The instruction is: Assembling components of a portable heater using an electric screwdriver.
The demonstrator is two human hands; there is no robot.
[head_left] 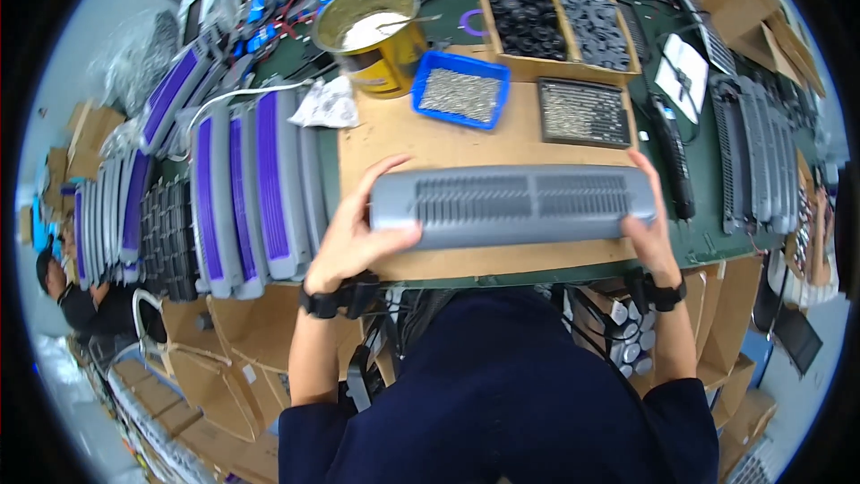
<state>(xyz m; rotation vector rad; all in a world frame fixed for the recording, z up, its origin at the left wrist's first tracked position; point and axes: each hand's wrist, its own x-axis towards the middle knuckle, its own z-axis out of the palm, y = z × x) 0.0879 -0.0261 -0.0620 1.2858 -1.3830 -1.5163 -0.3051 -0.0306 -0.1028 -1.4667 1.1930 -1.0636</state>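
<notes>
A long grey plastic housing with slotted vents [520,206] lies crosswise in front of me, over the cardboard sheet [394,134]. My left hand [358,224] grips its left end, thumb on the near side and fingers reaching round the far side. At the opposite end my right hand [652,229] holds it the same way, thumb on the near edge. Beyond the housing stand a blue tray of small metal screws [460,94] and a black rack filled with screws [584,112]. A black electric screwdriver [674,157] lies to the right of my right hand.
Grey housings with purple panels [242,197] stand stacked on the left; dark grey shells [757,157] line the right. Farther back are a yellow can [381,63] and a divided cardboard box of black and grey parts [560,22]. Other people sit at both sides.
</notes>
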